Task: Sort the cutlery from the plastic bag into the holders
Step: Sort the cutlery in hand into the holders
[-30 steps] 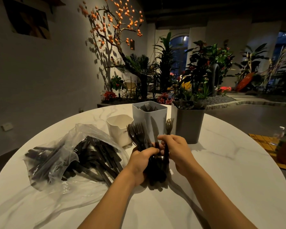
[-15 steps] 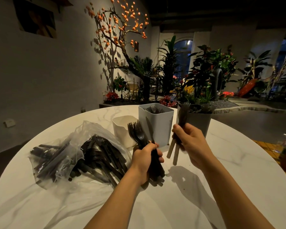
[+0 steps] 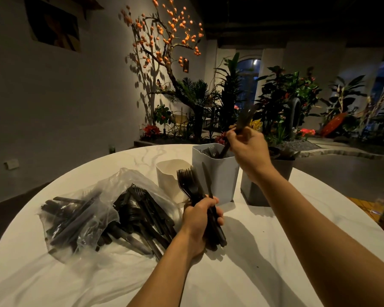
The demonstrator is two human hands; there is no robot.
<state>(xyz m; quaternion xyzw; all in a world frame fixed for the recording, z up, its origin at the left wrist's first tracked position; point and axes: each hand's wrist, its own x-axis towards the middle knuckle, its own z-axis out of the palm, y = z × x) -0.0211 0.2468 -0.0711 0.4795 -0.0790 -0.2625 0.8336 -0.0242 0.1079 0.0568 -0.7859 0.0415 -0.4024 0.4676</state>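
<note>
**Cutlery sort: one lot at the grey holder**

- Left hand point(image 3: 200, 220): fingers wrapped round a bundle of forks and knives point(image 3: 193, 187), upright above the table point(image 3: 264, 262).
- Plastic bag point(image 3: 93, 213): just left of that hand, most cutlery yet inside.
- Right hand point(image 3: 248, 149): half a second ago level with the bundle; now raised over the grey holder point(image 3: 217, 176), pinching dark pieces point(image 3: 242, 120) (type blurred). Delivery looks imminent.
- Cream holder point(image 3: 169, 176), dark holder point(image 3: 266, 187): beside it.

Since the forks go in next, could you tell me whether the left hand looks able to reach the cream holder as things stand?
Probably yes: the cream holder stands open-topped just beyond the left hand, nothing between them. That hand grips a cutlery bundle, though.
</note>
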